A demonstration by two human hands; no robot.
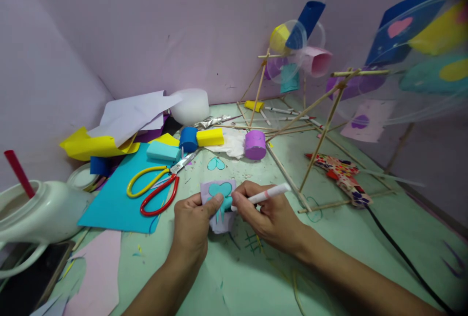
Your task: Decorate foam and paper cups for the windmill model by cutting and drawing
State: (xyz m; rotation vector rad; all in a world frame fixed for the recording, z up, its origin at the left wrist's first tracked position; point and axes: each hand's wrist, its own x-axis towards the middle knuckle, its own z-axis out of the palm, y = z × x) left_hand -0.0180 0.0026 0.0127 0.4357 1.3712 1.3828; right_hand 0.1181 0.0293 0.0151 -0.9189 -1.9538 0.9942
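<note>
My left hand (192, 221) is closed on a small folded lavender paper (222, 227), thumb on top. Flat against that paper lies a teal paper cutout (220, 189) with two heart-like lobes and strips hanging below. A white marker (272, 192) is pinched in my right hand (268, 216), its tip end beside the paper's right edge and partly hidden by my fingers. Just beyond the paper, a small teal heart-shaped piece (216, 163) rests on the table. Red-and-yellow-handled scissors (170, 178) lie open to the left, partly over a teal sheet (109, 208).
Stick frames (325, 135) carrying paper-cup wheels (288, 52) stand at right, near a patterned glue gun (338, 172) with a black cord. Paper rolls, including a purple one (255, 145), sit behind. At left are a white teapot (51, 208), a phone (34, 277) and paper scraps.
</note>
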